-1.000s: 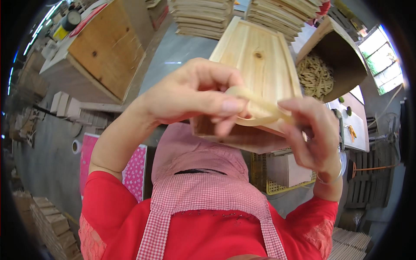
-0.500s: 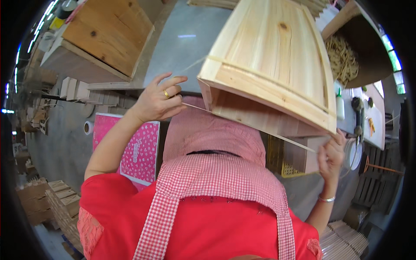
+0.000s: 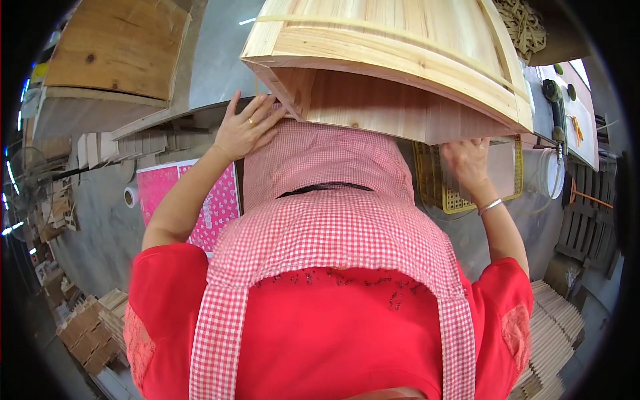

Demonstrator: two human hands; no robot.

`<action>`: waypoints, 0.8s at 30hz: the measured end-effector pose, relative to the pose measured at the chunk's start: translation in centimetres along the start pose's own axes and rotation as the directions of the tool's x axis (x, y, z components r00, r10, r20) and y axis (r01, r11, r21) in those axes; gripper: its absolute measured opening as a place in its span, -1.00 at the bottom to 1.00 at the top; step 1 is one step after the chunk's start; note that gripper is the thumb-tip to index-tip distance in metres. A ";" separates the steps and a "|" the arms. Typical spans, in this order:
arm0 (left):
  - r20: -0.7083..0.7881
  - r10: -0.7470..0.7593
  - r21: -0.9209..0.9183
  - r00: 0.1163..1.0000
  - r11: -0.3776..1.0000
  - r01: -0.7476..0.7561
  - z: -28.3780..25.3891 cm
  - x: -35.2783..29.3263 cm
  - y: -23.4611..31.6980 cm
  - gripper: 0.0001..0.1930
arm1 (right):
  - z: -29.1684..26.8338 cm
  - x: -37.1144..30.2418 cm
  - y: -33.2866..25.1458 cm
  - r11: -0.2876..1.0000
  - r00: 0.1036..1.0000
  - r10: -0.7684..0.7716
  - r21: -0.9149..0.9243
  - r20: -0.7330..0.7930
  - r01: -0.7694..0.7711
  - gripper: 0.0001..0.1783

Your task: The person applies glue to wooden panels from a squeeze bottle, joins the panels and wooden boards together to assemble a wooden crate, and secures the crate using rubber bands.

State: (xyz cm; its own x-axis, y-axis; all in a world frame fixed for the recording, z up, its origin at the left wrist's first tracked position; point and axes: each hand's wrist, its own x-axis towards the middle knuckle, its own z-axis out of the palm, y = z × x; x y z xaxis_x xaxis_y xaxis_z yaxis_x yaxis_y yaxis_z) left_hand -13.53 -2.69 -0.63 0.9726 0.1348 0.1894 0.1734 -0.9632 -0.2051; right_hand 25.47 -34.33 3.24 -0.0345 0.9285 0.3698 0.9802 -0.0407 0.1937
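Note:
A pale wooden box (image 3: 373,40) lies on the bench in front of me, its open side facing me. A cream elastic band (image 3: 400,41) runs across its top face, just behind the front rim. My left hand (image 3: 247,130), a gold ring on one finger, is open at the box's lower left corner; its fingers are spread and the tips touch the edge. My right hand (image 3: 467,163) is closed at the lower right edge, fingers bent up against the wood. Its fingertips are partly hidden under the box, so whether they also hold the band does not show.
Another wooden box (image 3: 120,47) stands at the left on the grey bench (image 3: 217,60). Cream elastic bands (image 3: 520,27) fill a container at the upper right. A yellow plastic crate (image 3: 460,200) and a white bucket (image 3: 548,170) are below right. A pink patterned box (image 3: 217,207) is at lower left.
The band strand that was stretched between my hands in front of the opening no longer shows there. Both hands have moved in against the box's lower edge, and the box appears nearer.

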 end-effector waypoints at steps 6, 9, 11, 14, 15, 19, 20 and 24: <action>-0.022 0.017 -0.043 1.000 0.999 -0.018 -0.3 4.0 -1.8 -0.47 | 4.7 4.5 7.1 0.995 0.945 0.099 0.045 -0.312 -0.090 -0.56; 0.082 0.069 -0.086 0.994 0.994 -0.062 -2.5 3.6 -0.5 -0.42 | 2.1 5.8 5.6 0.954 0.866 0.207 0.291 -0.455 -0.075 -0.52; -0.094 -0.143 -0.404 0.985 0.910 0.093 -3.5 2.7 0.3 -0.62 | -1.7 7.7 4.8 0.910 0.838 0.290 0.404 -0.462 -0.093 -0.64; -0.478 -0.175 -0.126 0.861 0.984 0.130 -9.5 2.2 1.3 -0.68 | -5.3 9.2 4.4 0.785 0.894 0.343 0.610 -0.288 -0.105 -0.77; -0.566 -0.117 -0.083 0.816 0.993 0.085 -12.3 3.8 2.2 -0.68 | -6.0 9.1 4.2 0.735 0.919 0.310 0.675 -0.245 -0.068 -0.72; -0.531 0.147 -0.153 0.835 0.952 -0.265 -23.6 14.7 7.6 -0.66 | -8.2 10.0 5.0 0.660 0.968 0.252 0.730 0.008 -0.177 -0.65; -0.501 0.234 -0.160 0.833 0.921 -0.355 -24.7 17.7 8.5 -0.64 | -8.3 10.3 5.4 0.656 0.975 0.222 0.736 0.025 -0.168 -0.64; -0.388 0.370 -0.139 0.844 0.882 -0.450 -23.0 25.3 10.4 -0.57 | -7.6 11.3 7.1 0.762 0.991 0.131 0.642 -0.022 -0.086 -0.85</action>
State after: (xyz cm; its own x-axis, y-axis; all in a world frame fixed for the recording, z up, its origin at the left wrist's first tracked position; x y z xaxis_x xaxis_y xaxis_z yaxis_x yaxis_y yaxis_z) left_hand 9.36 -14.61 24.09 0.8252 -0.3325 0.4565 -0.3063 -0.9426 -0.1330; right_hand 30.57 -26.92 15.74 0.0898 0.9066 0.4122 0.8747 0.1261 -0.4680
